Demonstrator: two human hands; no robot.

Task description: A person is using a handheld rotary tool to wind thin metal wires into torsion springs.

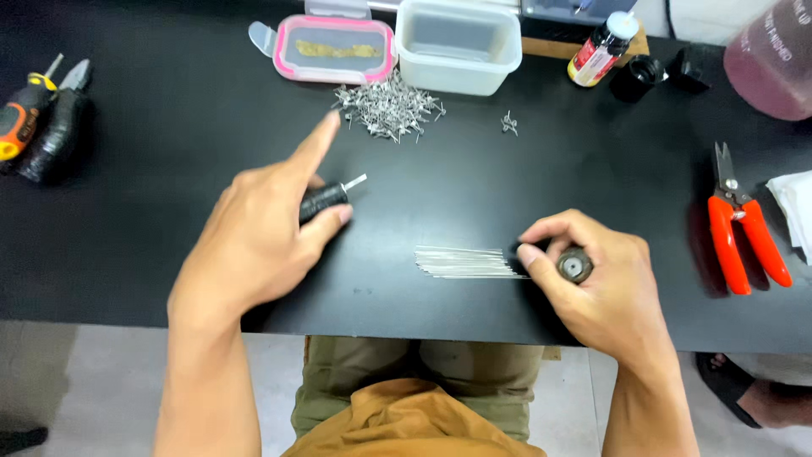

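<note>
1. The left hand [254, 237] holds a small black tool [324, 200] with a thin metal tip. The thumb and curled fingers grip it, and the pointer finger sticks straight out.
2. The right hand [592, 283] is curled around a small round metal piece [574, 265]. The thumb and one finger also pinch the end of a bunch of thin wires [467, 261].
3. The wires lie flat on the black table [152, 152], side by side, between the two hands.
4. Behind the left hand is a pile of small metal bits [389, 108]. A few more bits [508, 123] lie apart, to the right of the pile.
5. Behind the pile sit a pink-edged box [336, 47] with a clear lid and a clear tub [458, 44].
6. A small bottle with a white cap [602, 46] stands near the far edge, by some black caps [639, 78].
7. Red-handled cutters [740, 228] lie well to the right of the right hand.
8. On the far left are an orange screwdriver [21, 118] and pliers with black handles [55, 135].
</note>
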